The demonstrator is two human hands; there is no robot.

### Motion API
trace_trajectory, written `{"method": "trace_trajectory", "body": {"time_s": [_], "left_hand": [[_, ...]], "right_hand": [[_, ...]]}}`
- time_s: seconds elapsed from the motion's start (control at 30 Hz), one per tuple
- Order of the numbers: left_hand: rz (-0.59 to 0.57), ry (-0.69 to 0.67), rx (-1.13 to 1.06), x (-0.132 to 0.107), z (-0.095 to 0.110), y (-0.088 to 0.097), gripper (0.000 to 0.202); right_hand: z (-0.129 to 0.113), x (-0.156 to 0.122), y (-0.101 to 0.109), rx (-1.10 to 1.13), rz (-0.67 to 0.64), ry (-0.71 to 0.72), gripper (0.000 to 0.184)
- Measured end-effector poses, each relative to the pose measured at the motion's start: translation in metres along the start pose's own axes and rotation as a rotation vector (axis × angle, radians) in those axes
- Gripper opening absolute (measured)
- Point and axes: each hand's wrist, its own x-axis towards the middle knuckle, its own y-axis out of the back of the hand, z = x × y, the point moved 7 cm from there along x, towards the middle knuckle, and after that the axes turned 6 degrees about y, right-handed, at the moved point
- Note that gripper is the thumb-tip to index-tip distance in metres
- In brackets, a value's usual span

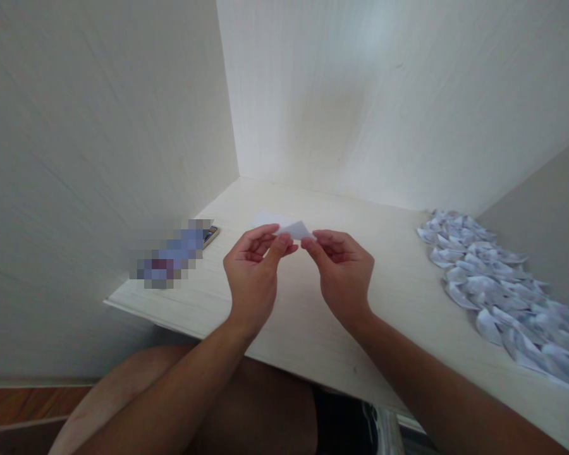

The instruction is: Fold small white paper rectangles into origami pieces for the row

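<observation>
A small folded piece of white paper (296, 229) is held up between my two hands, over the middle of the desk. My left hand (258, 265) pinches its left end between thumb and fingers. At its right corner, my right hand (340, 265) grips it with thumb and forefinger. Behind my left fingers, more white paper (268, 218) lies flat on the desk, partly hidden by the hand and the held piece.
Many folded white paper pieces (488, 278) lie in rows along the desk's right side. On the left stands a phone (211, 237), mostly blurred out. Pale panels (313, 95) enclose the desk (184, 303) at the back and left. My legs are below its front edge.
</observation>
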Motion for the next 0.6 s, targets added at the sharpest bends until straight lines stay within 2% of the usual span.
{"method": "trace_trajectory", "body": {"time_s": [0.27, 0.6], "left_hand": [[-0.013, -0.031, 0.109, 0.0024, 0.0007, 0.0017, 0.026], [-0.046, 0.015, 0.077, 0.0031, -0.0021, 0.0004, 0.026]], "right_hand": [[0.0043, 0.0, -0.0002, 0.066, 0.01, -0.067, 0.016], [0.0066, 0.0003, 0.0, 0.081, 0.025, -0.133, 0.017]]}}
